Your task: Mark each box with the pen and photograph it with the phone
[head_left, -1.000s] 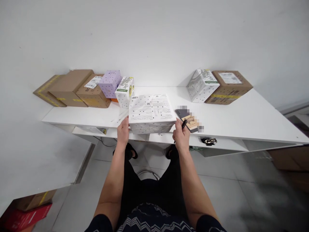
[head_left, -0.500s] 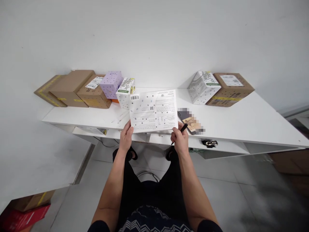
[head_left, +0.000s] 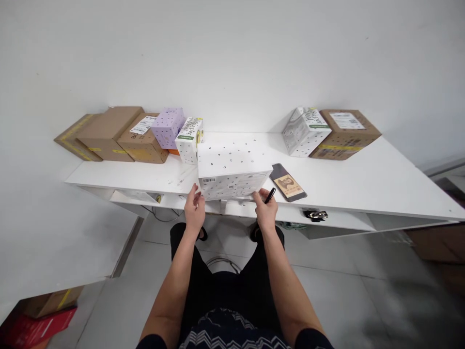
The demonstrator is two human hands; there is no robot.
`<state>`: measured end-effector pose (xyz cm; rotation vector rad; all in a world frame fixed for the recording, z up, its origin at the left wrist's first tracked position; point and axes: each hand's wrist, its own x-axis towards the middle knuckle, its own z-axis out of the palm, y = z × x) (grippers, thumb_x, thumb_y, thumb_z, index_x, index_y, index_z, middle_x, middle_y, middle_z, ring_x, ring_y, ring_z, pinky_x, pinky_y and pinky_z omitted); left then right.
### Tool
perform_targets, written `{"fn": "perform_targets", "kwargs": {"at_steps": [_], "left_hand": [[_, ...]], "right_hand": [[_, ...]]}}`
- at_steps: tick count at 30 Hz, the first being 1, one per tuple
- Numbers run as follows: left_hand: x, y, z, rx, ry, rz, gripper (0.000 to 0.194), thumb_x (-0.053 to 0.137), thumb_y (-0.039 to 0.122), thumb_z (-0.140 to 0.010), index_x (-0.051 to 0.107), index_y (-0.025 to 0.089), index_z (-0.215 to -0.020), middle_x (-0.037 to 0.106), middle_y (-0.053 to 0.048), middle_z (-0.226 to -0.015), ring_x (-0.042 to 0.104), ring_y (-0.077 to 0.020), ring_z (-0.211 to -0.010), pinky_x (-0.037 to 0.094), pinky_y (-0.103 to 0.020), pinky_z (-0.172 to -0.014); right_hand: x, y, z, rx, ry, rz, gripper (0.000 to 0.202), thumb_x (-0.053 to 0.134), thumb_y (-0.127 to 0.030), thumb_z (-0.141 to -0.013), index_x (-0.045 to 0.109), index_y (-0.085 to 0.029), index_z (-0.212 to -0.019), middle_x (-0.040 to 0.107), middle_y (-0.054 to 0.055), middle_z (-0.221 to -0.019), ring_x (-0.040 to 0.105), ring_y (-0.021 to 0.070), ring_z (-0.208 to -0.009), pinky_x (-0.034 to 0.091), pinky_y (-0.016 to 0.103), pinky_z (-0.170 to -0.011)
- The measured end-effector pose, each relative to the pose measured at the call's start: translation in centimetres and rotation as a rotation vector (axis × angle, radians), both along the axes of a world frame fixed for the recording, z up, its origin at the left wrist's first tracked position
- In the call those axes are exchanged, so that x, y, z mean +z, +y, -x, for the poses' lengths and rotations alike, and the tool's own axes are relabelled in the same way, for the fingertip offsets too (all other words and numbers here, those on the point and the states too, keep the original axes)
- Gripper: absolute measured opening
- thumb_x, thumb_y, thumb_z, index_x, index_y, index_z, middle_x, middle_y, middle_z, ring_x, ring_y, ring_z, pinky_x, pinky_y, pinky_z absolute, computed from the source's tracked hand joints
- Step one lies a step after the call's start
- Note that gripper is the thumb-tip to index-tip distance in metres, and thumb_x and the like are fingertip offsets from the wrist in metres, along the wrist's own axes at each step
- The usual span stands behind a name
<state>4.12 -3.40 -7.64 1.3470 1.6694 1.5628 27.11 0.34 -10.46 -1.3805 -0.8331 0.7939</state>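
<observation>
A white box with small dark marks [head_left: 232,162] is at the middle of the white table [head_left: 348,186], its printed side with a barcode facing me. My left hand [head_left: 195,209] is at the box's lower left corner, fingers apart and curled, with nothing gripped. At the lower right corner, my right hand [head_left: 266,207] pinches the box's edge and also holds a black pen [head_left: 270,195] between its fingers. A phone [head_left: 288,182] lies flat just right of the box.
Brown cartons [head_left: 109,131], a purple box [head_left: 167,128] and a white Super Meal box [head_left: 189,140] stand at the back left. Another white box [head_left: 307,132] and a taped carton [head_left: 345,134] stand at the back right. A metal clasp [head_left: 316,215] lies on the shelf below.
The white box has tipped away from me, from its printed side facing up to its plain dotted side showing on top. My left hand has loosened and moved slightly right and down.
</observation>
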Motion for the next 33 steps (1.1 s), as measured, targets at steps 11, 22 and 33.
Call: {"fn": "perform_targets", "kwargs": {"at_steps": [11, 22, 33], "left_hand": [[8.4, 1.7, -2.1, 0.001, 0.709, -0.552, 0.031, 0.050, 0.021, -0.099, 0.058, 0.022, -0.129, 0.054, -0.014, -0.132, 0.054, -0.0242, -0.127, 0.048, -0.040, -0.105], [8.0, 1.6, -2.6, 0.062, 0.812, -0.440, 0.027, 0.052, 0.026, -0.099, 0.060, 0.021, -0.124, 0.059, -0.014, -0.129, 0.057, -0.0257, -0.122, 0.050, -0.040, -0.101], [6.9, 2.1, -3.9, 0.121, 0.768, -0.472, 0.028, 0.054, 0.029, -0.099, 0.057, 0.022, -0.126, 0.054, -0.015, -0.134, 0.053, -0.0263, -0.126, 0.053, -0.040, -0.097]], "right_hand": [[1.7, 0.0, -0.3, -0.018, 0.215, 0.083, 0.045, 0.077, -0.051, -0.067, 0.065, -0.017, -0.094, 0.065, -0.001, -0.078, 0.043, 0.0058, -0.048, 0.033, 0.020, -0.042], [8.2, -2.1, -2.9, 0.250, 0.836, -0.055, 0.026, 0.069, -0.045, -0.077, 0.071, -0.019, -0.078, 0.074, 0.002, -0.076, 0.038, 0.0031, -0.040, 0.037, 0.020, -0.040], [18.7, 1.8, 1.6, 0.425, 0.169, -0.457, 0.045, 0.058, -0.063, -0.089, 0.071, -0.020, -0.085, 0.061, -0.002, -0.060, 0.060, 0.0112, -0.054, 0.051, 0.027, -0.057]]}}
